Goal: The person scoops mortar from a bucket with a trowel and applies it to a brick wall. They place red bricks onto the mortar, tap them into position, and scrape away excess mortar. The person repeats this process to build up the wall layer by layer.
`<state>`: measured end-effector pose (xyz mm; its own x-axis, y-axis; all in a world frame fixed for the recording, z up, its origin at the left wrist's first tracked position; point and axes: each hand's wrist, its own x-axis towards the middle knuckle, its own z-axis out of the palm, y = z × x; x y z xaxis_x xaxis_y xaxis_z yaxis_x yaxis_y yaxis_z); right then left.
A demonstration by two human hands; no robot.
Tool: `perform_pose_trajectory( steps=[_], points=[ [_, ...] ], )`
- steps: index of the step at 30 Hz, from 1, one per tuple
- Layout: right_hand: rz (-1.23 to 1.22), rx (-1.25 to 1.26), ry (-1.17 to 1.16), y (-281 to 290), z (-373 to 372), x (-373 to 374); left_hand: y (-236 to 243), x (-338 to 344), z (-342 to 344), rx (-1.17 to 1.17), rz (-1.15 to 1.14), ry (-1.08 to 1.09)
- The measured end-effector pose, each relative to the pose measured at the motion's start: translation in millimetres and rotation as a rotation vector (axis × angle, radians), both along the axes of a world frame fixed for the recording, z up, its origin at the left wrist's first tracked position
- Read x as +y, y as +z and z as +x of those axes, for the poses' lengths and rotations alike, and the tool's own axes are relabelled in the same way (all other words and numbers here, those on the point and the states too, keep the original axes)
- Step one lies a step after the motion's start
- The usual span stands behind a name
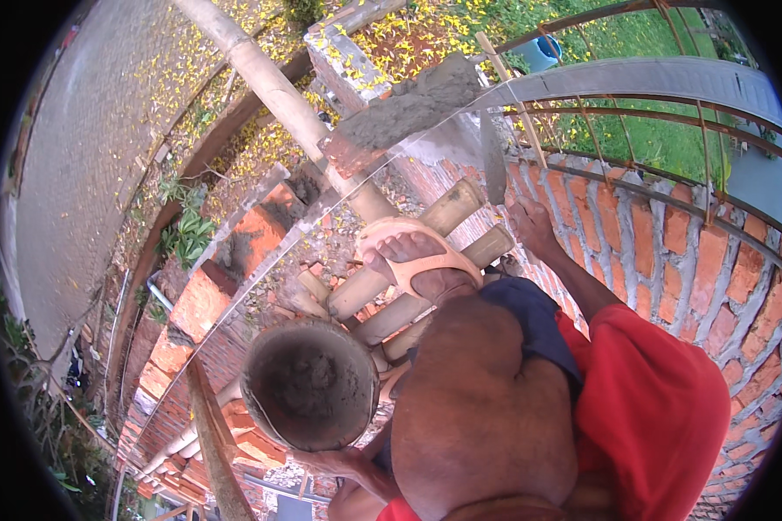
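Observation:
My right hand [533, 224] is closed round the handle of a trowel [493, 161]. The narrow grey blade points away from me, beside the brick wall. My left hand [328, 460] is at the near underside of a round bucket [248, 395], its fingers partly hidden by it. Grey wet mortar [311, 378] lies inside the bucket. A thick bed of mortar [417, 108] covers the top of the wall ahead. A taut line [274, 260] runs along the wall's edge. My sandalled foot [413, 252] rests on bamboo poles.
A long bamboo pole [265, 82] slants away at upper left. More bamboo poles [391, 314] form the scaffold under me. Finished brickwork [643, 234] stands to the right, below curved metal bars [634, 108]. Bricks [204, 300] line the left wall; a wooden post [213, 443] rises near the bucket.

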<state>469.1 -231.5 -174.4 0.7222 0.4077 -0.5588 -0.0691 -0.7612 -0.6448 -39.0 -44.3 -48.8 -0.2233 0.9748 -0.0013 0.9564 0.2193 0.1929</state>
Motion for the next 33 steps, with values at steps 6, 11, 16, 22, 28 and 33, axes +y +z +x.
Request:
perform_pose_trajectory(
  steps=[6, 11, 16, 22, 28, 33],
  points=[
    [0.094, 0.717, -0.374, 53, 7, 32, 1, -4, -3, 0.003, 0.012, -0.012],
    [0.263, 0.873, -0.554, 97, 10, 81, 2, -1, -5, -0.007, 0.017, -0.047],
    [0.537, 1.000, -0.654, 97, -1, 136, 4, 0, -10, -0.009, 0.023, -0.068],
    [0.675, 1.079, -0.782, 70, -39, 224, 7, -4, -14, -0.009, 0.020, -0.074],
    [0.587, 1.189, -0.717, 62, -86, 242, 6, -6, -15, 0.003, 0.010, -0.074],
    [0.514, 1.540, -0.633, 74, -108, 221, 7, -10, -15, 0.045, 0.009, -0.104]
  ],
)
